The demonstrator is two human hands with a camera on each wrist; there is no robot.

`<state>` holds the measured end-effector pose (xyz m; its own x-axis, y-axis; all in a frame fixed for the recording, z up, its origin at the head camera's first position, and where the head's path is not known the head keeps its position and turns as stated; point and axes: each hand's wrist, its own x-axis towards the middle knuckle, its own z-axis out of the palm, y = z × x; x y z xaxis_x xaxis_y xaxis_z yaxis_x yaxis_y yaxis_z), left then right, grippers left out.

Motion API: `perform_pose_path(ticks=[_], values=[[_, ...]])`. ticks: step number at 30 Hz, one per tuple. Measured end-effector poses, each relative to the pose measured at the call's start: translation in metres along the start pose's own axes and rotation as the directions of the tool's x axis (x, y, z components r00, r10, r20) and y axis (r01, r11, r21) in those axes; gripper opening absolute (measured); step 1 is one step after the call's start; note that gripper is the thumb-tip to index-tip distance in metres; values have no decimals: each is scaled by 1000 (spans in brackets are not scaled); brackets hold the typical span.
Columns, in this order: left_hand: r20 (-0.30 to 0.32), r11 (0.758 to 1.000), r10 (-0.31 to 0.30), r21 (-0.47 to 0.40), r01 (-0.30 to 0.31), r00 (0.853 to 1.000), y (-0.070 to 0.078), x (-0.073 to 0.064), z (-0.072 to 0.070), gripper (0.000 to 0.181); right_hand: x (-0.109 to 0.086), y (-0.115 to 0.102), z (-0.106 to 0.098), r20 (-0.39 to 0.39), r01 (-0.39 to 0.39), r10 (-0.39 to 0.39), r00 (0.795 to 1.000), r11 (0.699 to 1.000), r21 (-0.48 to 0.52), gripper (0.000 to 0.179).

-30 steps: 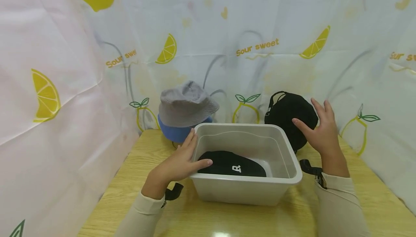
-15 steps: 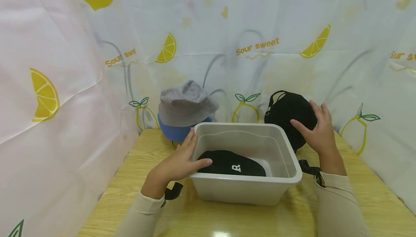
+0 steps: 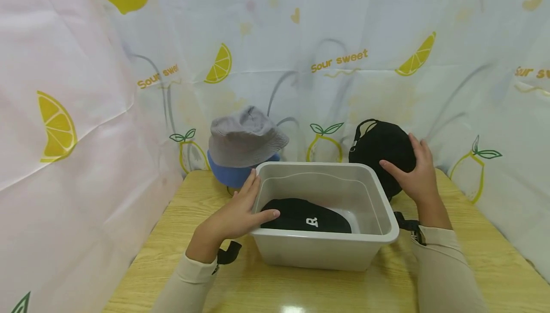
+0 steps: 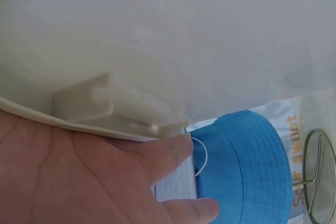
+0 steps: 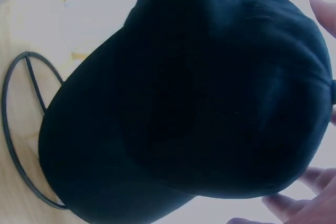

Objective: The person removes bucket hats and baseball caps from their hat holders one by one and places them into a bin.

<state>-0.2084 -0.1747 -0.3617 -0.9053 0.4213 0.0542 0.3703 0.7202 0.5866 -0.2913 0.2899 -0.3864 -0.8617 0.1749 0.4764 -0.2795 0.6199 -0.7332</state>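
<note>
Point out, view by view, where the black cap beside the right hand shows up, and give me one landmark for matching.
Head: the black cap is right of centre, behind the bin.
Left wrist: not in this picture.
Right wrist: the black cap fills most of the picture.
Landmark: the right hand, at the cap's right in both the head and right wrist views; the left wrist view lacks it.
</note>
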Motion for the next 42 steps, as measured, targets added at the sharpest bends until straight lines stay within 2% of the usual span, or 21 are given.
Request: perform_pose_path(ticks=[7,12,16,24,42], values=[[7,1000,-9,-4,9,1000,-2,-1,-1,114,0,10,15,-69,-7,10,998,999,51,107],[3,1000,-7,-8,7,1000,-2,-2,-1,113,-1,18,28,-157,-12,29,987,994,105,113],[3,1000,-2,-10,2,1000,-2,-2,0,113,-2,24,34,-188,-22,49,981,989,143,115],[6,1000,0,8,0,1000,-2,1,-1,113,-2,26,39,-253,-6,53,966,983,184,107],[9,1000,4,15,-4,1000,-2,2,-1,112,2,27,41,-369,52,6,929,988,147,82]])
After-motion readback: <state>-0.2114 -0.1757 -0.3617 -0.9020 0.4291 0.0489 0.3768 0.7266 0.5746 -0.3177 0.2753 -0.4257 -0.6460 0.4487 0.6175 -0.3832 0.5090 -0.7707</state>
